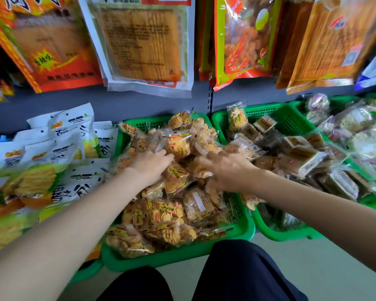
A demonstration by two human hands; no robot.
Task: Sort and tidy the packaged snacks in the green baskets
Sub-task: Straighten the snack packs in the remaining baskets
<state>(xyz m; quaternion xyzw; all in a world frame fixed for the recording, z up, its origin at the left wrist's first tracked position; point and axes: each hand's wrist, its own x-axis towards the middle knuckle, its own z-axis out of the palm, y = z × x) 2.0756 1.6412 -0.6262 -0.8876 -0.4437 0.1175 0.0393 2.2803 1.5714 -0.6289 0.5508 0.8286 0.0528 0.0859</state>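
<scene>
Centrally, both hands rest on cracker packs (pixel 178 146) in a green basket (pixel 172 257). Left hand (pixel 152 164) lies relaxed, fingers straight. Right hand (pixel 224 168) is blurred; its grip cannot be told.

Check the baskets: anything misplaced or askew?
Yes. One round-cracker pack stands upright at the back of the right green basket, among boxed brown bars; it matches the heap in the middle green basket. That heap is jumbled, piled above the rim. Both hands, left hand and right hand, are in it.
</scene>
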